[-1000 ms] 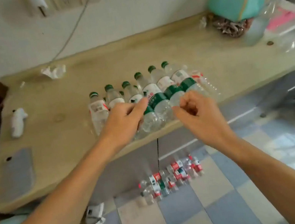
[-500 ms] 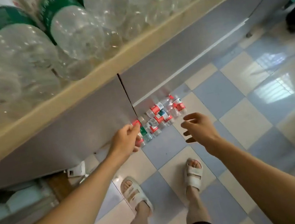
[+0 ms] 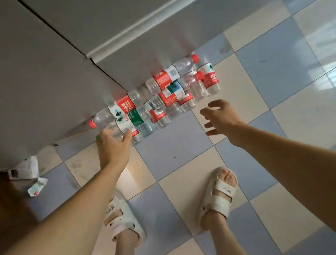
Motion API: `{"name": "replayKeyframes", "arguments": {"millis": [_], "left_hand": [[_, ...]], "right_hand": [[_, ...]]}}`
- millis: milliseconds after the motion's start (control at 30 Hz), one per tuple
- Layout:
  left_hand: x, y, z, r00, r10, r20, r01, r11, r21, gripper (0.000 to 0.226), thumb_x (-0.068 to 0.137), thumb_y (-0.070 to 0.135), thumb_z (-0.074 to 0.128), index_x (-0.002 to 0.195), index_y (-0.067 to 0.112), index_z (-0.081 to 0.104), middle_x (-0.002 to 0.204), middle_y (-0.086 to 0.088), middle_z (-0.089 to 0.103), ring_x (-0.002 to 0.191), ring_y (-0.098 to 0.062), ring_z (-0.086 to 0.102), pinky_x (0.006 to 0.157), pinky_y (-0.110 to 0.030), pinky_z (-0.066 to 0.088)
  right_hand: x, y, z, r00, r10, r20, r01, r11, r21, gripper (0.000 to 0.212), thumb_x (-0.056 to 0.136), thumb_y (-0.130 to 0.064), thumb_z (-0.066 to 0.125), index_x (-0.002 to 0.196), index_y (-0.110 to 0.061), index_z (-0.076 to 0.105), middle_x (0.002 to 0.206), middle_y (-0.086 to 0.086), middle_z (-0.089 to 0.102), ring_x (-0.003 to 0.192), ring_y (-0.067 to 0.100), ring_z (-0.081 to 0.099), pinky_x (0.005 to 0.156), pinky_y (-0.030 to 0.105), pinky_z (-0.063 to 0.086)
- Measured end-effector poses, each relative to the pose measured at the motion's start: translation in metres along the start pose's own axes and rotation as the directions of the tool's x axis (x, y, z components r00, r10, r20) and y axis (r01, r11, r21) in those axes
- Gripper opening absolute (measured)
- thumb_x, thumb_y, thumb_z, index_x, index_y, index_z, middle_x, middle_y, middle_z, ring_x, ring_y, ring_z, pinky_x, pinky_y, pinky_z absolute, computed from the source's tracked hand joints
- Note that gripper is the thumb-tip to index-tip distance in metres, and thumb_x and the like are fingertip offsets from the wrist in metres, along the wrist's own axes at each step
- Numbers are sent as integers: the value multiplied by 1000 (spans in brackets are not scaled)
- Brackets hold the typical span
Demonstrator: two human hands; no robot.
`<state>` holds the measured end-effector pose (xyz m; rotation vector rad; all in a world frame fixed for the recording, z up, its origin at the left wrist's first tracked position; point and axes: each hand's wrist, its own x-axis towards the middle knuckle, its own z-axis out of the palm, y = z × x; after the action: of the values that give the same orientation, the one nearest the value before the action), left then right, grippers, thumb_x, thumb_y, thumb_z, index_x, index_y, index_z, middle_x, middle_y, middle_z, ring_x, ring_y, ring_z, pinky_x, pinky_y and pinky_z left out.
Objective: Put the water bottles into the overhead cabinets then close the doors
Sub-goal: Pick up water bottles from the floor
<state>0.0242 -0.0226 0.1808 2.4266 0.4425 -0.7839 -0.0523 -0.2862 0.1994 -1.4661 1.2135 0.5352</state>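
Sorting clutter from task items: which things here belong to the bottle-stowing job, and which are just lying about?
Job:
- pile of water bottles on the floor against the cabinet
- left hand, touching the pile's near end
- right hand, open, short of the bottles

Lying about:
- crumpled paper wrappers on the tiled floor
- grey base cabinet

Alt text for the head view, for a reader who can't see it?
Both bare hands reach down toward a cluster of clear plastic water bottles on the blue-and-cream checkered tile floor: left hand touches the nearest bottles, right hand open above the floor.
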Motion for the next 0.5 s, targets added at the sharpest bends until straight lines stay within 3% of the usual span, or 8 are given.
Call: {"name": "replayKeyframes", "arguments": {"millis": [100, 267, 400, 500], "left_hand": [[35, -28, 38, 994, -55, -98, 56, 998, 10, 66, 89, 40, 73, 139, 8, 43, 142, -18, 42, 127, -35, 46, 102, -42, 43], [85, -75, 75, 962, -104, -254, 101, 995, -22, 89, 85, 45, 75, 152, 12, 27, 156, -17, 25, 139, -41, 29, 104, -53, 40], [111, -105, 92, 935, -80, -345, 57, 995, -77, 82, 92, 46, 66, 154, 12, 25, 157, -18, 23, 139, -41, 30, 107, -52, 37], [124, -115, 101, 937, -66, -344, 6, 985, -173, 72, 99, 41, 58, 154, 9, 26, 153, -18, 28, 135, -37, 39, 109, -40, 36]], "right_hand": [[55, 12, 16, 1000, -25, -12, 25, 1000, 2, 52, 99, -31, 61, 144, -12, 42, 115, 15, 60, 89, 22, 65, 64, 32, 60], [127, 26, 45, 1000, -22, 12, 21, 994, 104, 47, 103, -47, 49, 138, -15, 50, 128, 15, 59, 105, 32, 64, 72, 38, 60], [165, 23, 62, 998, -51, -20, 54, 984, 169, 35, 103, -55, 44, 121, -26, 51, 113, 4, 65, 94, 24, 69, 69, 36, 60], [192, 14, 65, 993, -45, -106, 68, 971, 229, 51, 100, -54, 50, 137, -20, 45, 113, 5, 68, 93, 24, 74, 71, 37, 63]]}}
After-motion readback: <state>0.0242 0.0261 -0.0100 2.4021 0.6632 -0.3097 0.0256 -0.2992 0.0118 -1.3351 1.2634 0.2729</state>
